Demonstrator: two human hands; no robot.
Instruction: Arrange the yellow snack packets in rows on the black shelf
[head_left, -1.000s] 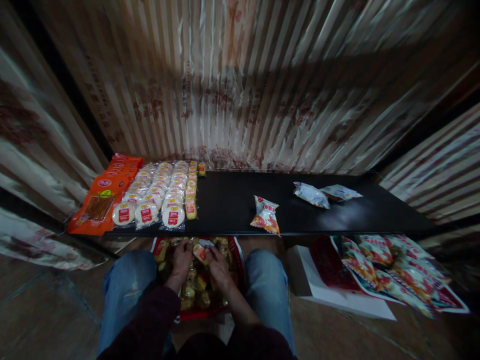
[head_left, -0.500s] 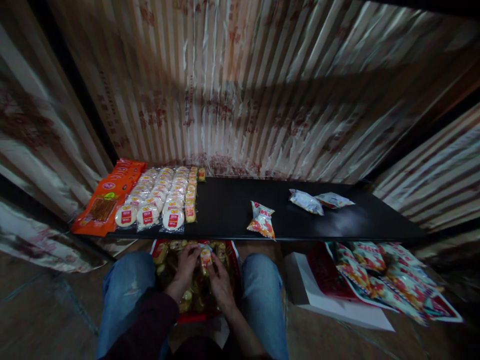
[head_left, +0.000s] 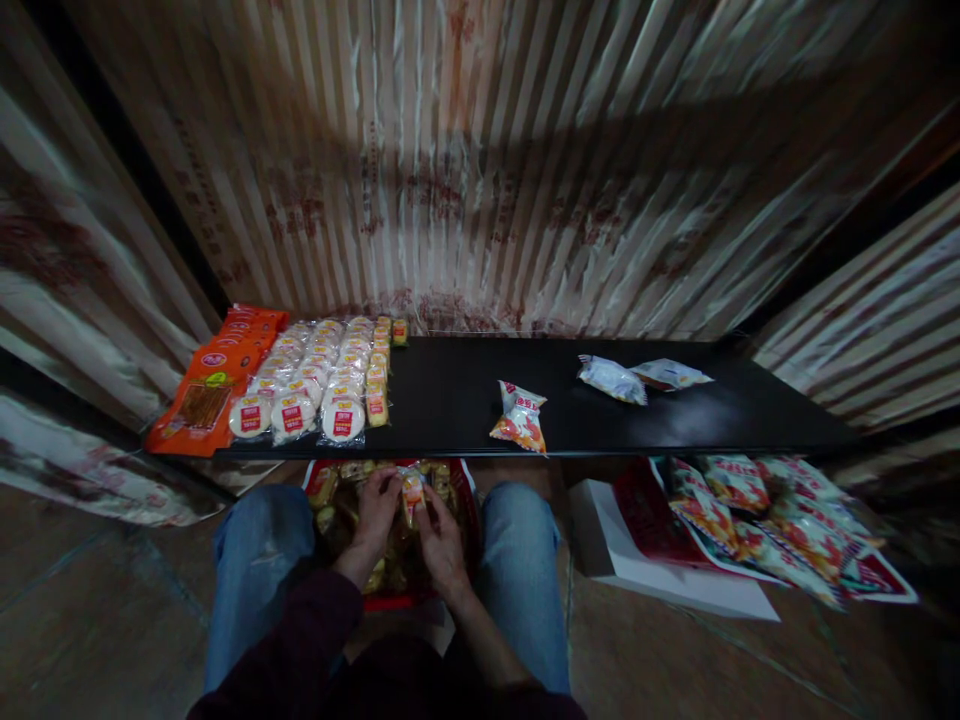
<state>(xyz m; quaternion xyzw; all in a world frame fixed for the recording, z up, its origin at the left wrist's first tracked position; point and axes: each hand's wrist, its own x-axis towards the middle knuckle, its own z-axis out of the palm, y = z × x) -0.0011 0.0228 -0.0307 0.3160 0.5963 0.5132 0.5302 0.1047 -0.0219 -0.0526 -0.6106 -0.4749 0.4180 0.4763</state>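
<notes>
A small yellow wrapped snack [head_left: 413, 492] with a red and white label is held upright between my hands. My right hand [head_left: 442, 548] grips its lower right side between thumb and fingers. At the wrapper's upper left edge, the fingertips of my left hand [head_left: 377, 515] are pinched together on it. Beneath both hands, between my knees, sits a red basket [head_left: 474, 500] full of similar gold-wrapped snacks. The shelf [head_left: 450, 400] in front carries a column of the same yellow packets [head_left: 377, 385], beside rows of round white crackers [head_left: 343, 418] in clear wrap.
Orange snack bags [head_left: 204, 400] lie overlapped at the shelf's left end. One puffed packet [head_left: 521, 416] and two whitish packets [head_left: 613, 379] rest farther right. Below right, a tilted red basket of puffed packets [head_left: 739, 485] leans on a white box [head_left: 675, 585]. Striped curtain surrounds the shelf.
My view has tipped slightly downward, so the shelf and baskets appear higher. Both hands stay on the yellow snack over the basket, with little change in grip.
</notes>
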